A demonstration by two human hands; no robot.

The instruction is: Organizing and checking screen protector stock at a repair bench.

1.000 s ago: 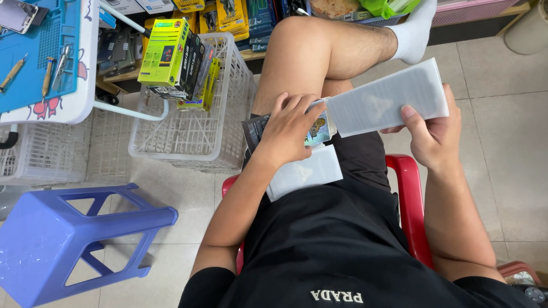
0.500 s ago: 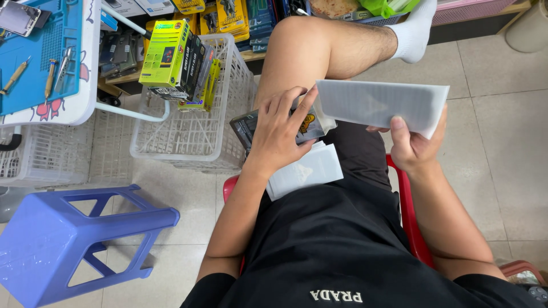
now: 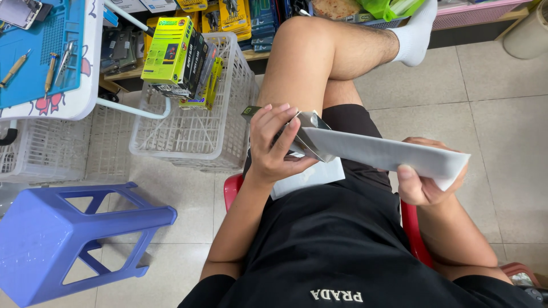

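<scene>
My right hand [image 3: 421, 181] grips the near end of a long flat white box sleeve [image 3: 388, 154], held level over my lap. My left hand [image 3: 273, 145] holds the dark inner pack [image 3: 308, 122] at the sleeve's open left end, fingers wrapped over its top. A white flat packet [image 3: 311, 175] lies on my black shorts under my left hand. I sit on a red chair [image 3: 232, 188] with one leg crossed, knee pointing away.
A white wire basket [image 3: 188, 137] holding yellow-green and black boxes [image 3: 170, 50] stands to the left of my knee. A blue plastic stool [image 3: 68, 234] lies on its side at lower left. A white table with a blue mat and tools [image 3: 40, 57] is at upper left.
My right hand has tilted the white sleeve from facing up to edge-on and lowered it. My left hand has shifted onto the dark pack at the sleeve's open end.
</scene>
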